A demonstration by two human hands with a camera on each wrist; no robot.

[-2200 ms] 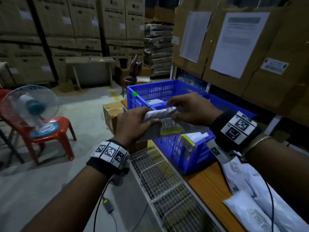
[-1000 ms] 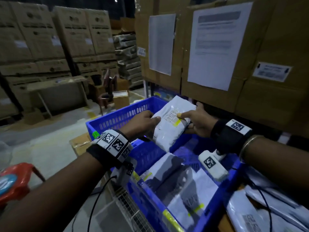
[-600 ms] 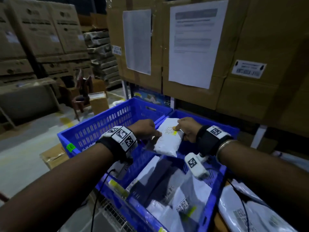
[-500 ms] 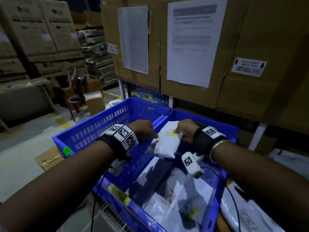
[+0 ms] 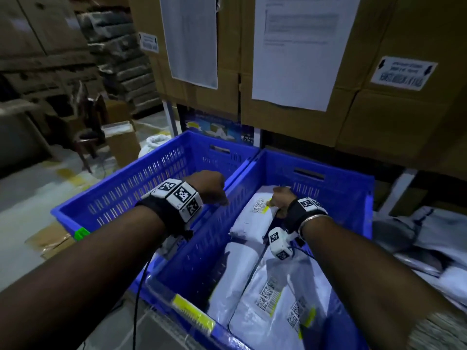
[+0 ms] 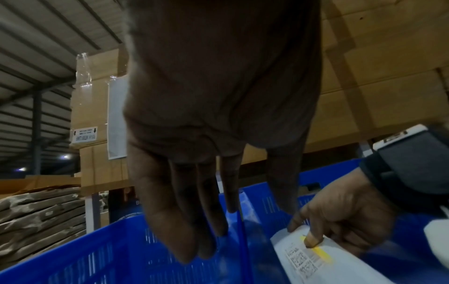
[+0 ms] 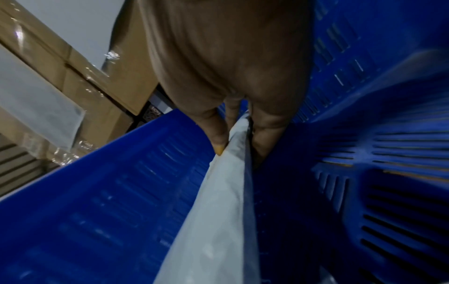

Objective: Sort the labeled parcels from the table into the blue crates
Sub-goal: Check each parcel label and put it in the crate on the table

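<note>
A: Where is the white plastic mailer parcel with the barcode label and yellow stripe (image 5: 254,215)?

B: Inside the right-hand blue slotted plastic crate (image 5: 336,173), toward its far end, lying tilted on top of the other white labeled mailer bags (image 5: 267,294) that fill the near part of that crate. Its label faces up.

A: Who has hold of it?

B: The right hand (image 5: 280,199). In the left wrist view its thumb (image 6: 313,237) presses down on the yellow stripe beside the barcode while the other fingers curl under the parcel's edge. The right wrist view shows the same pinch, with the bag's edge (image 7: 233,153) caught between thumb and fingers, low against the crate's inner wall.

A: And the left hand (image 5: 209,186)?

B: It holds nothing. Its fingers (image 6: 184,211) hang straight and relaxed, pointing down over the shared rims where the two crates meet. It is just beside the parcel, not touching it.

A: What about the left-hand blue slotted plastic crate (image 5: 141,183)?

B: It stands touching the right one, side by side. A small green tag (image 5: 81,233) sits on its near corner, and a yellow tag (image 5: 193,311) marks the near rim of the right crate.

A: Anything behind them?

B: Stacked brown cardboard cartons (image 5: 404,117) with white printed sheets of paper (image 5: 300,51) taped to their fronts. More white mailer bags (image 5: 434,243) lie to the right of the crates.
</note>
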